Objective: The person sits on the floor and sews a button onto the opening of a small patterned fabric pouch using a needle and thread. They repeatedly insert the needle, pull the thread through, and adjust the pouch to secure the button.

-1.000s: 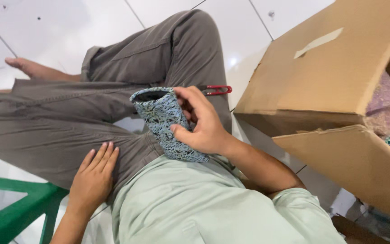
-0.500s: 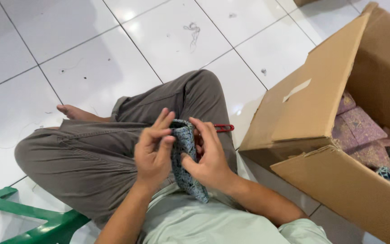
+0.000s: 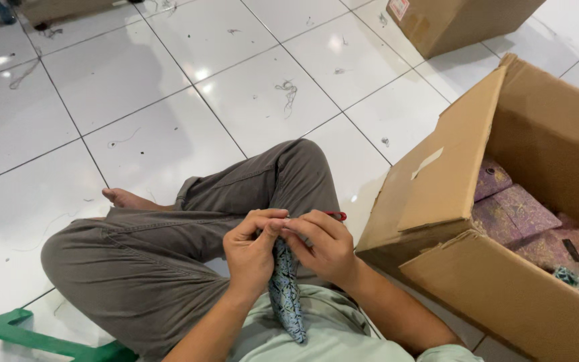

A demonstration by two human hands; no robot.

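Sitting cross-legged on the white tiled floor [image 3: 135, 127], a person pinches a blue patterned fabric pouch [image 3: 285, 288] with left hand [image 3: 252, 251] and right hand [image 3: 323, 245], both closed on it, beside an open cardboard box [image 3: 464, 201].

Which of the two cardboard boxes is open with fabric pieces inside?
The near cardboard box at the person's right, flaps open, purple fabric pieces inside; the far box shows none.

Single head view, looking steeply down, close over lap; floor [image 3: 169, 80] beyond, cardboard box [image 3: 504, 201] at right.
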